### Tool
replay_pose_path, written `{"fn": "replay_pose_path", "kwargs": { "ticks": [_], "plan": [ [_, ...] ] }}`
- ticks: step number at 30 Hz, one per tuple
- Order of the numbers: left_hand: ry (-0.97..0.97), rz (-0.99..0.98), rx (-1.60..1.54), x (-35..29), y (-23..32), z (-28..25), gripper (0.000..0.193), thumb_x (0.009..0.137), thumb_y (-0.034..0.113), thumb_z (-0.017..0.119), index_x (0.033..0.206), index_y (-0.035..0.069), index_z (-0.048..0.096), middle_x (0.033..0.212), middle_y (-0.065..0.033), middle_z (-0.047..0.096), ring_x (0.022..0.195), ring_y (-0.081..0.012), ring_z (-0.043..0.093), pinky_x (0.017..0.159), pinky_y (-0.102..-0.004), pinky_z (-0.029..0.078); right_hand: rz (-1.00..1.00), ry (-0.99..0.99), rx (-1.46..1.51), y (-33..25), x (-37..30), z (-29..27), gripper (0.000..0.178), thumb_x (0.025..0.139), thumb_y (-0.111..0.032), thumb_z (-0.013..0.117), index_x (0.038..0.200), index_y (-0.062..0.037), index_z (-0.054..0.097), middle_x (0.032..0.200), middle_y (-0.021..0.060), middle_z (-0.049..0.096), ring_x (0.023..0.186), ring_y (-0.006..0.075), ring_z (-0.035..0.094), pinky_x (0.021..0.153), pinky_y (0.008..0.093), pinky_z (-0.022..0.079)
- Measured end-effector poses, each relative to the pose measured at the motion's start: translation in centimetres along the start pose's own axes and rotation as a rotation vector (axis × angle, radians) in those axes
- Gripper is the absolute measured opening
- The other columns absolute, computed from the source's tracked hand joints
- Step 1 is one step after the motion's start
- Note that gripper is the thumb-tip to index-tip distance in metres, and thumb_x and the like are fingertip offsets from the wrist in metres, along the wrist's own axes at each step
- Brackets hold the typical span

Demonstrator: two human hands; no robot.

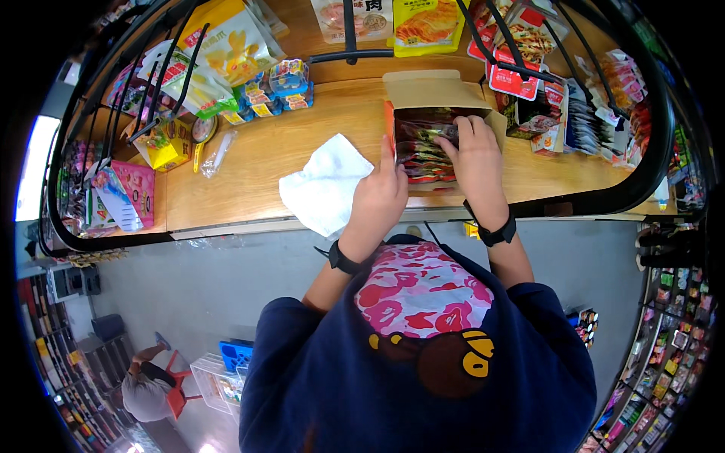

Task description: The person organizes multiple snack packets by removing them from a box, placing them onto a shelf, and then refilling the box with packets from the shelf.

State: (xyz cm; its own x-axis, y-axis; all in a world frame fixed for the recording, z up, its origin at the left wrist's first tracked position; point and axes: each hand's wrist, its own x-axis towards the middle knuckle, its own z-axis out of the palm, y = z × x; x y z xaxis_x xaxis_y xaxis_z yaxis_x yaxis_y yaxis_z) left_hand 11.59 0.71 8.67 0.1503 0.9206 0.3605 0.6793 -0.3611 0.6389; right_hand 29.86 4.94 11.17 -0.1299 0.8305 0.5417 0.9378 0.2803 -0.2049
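Note:
An opened cardboard box [434, 93] stands on the wooden shelf, its back flap folded up. Inside it, dark and red foil snack packets [424, 143] are packed on edge. My right hand [477, 157] reaches into the box's right part, its fingers bent down over the packets and the thumb apart on their left. The fingertips are partly hidden among the packets. My left hand [380, 192] grips the box's front left corner, with the index finger stretched along the outer left side. A white cloth [325, 181] lies spread on the shelf beside my left hand.
Left of the cloth are stacked small blue packs [281, 84], a yellow box [168, 146] and a small magnifier-shaped item [202, 134]. More packets [578, 113] stand to the right. Black wire racks [351, 54] overhang the shelf. A person [147, 392] sits behind at lower left.

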Motion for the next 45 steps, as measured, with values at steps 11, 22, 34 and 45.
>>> {"fn": "replay_pose_path", "kwargs": {
  "ticks": [11, 22, 34, 45],
  "plan": [
    [-0.036, -0.058, 0.070, -0.5, 1.3, -0.1, 0.061, 0.093, 0.010, 0.056, 0.142, -0.015, 0.031, 0.085, -0.0303, 0.064, 0.065, -0.0435, 0.064, 0.055, -0.0483, 0.052, 0.043, -0.223, 0.154, 0.4, 0.1, -1.6, 0.024, 0.078, -0.014, 0.076, 0.098, -0.0054, 0.065, 0.097, 0.0137, 0.067, 0.108, 0.0344, 0.059, 0.091, 0.0435, 0.049],
    [-0.064, -0.076, 0.085, 0.4, 1.4, -0.7, 0.056, 0.094, 0.011, 0.056, 0.138, -0.016, 0.035, 0.077, -0.0292, 0.063, 0.064, -0.0442, 0.063, 0.055, -0.0488, 0.051, -0.182, -0.278, 0.333, 2.9, -0.2, -0.5, 0.035, 0.080, 0.003, 0.065, 0.112, -0.0114, 0.073, 0.106, 0.0125, 0.071, 0.120, 0.0406, 0.054, 0.114, 0.0471, 0.035],
    [-0.117, -0.101, -0.004, 0.4, -0.5, -1.5, 0.042, 0.095, 0.016, 0.054, 0.126, -0.013, 0.051, 0.066, -0.0275, 0.062, 0.060, -0.0437, 0.063, 0.055, -0.0494, 0.052, 0.090, 0.057, 0.353, 2.9, -4.0, -6.0, 0.037, 0.092, -0.010, 0.063, 0.128, -0.0036, 0.059, 0.130, 0.0152, 0.059, 0.126, 0.0335, 0.052, 0.106, 0.0405, 0.041],
    [-0.020, -0.262, -0.249, -0.6, -3.9, -3.1, 0.029, 0.097, 0.022, 0.057, 0.106, -0.004, 0.066, 0.065, -0.0247, 0.061, 0.062, -0.0388, 0.066, 0.057, -0.0395, 0.050, 0.774, -0.291, 1.145, 5.1, -10.1, 0.4, 0.056, 0.106, -0.041, 0.043, 0.146, -0.0013, 0.039, 0.131, 0.0102, 0.055, 0.120, 0.0183, 0.054, 0.102, 0.0329, 0.043]
  ]
}}
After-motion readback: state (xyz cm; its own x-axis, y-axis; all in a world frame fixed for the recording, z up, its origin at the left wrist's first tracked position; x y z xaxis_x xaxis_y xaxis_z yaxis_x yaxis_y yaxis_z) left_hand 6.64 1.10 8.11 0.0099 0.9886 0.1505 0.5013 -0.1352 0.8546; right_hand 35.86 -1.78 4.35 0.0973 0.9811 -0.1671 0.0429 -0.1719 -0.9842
